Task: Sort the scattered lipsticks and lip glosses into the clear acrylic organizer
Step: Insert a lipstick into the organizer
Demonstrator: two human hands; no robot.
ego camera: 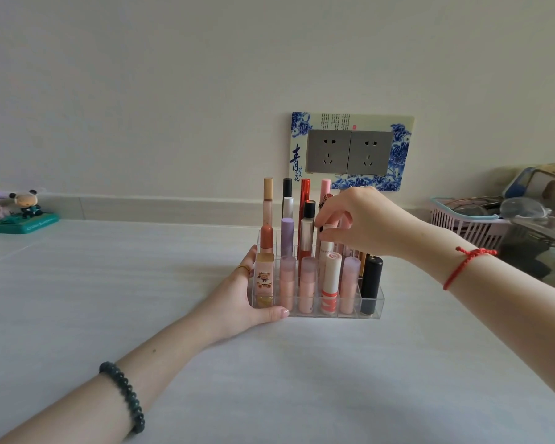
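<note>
Last tube going into a nearly full organizer

The left hand (237,299) wraps the near-left corner of the clear acrylic organizer (370,310), thumb along its front wall, steadying it on the pale tabletop (141,283). The right hand (359,222) reaches over the back rows with fingers pinched on a pink tube (334,219), apparently lowering it into a slot just under that hand. The lipsticks and glosses stand upright and packed close, so I judge the main risk is the wrist or fingers knocking the tall back-row tubes, such as the red one (305,219) left of the right hand, tipping them or sliding the light tray. No loose tubes show on the tabletop. A double wall socket (350,152) sits behind the hands, a pink basket (462,225) far right, a small figurine (26,203) far left.
</note>
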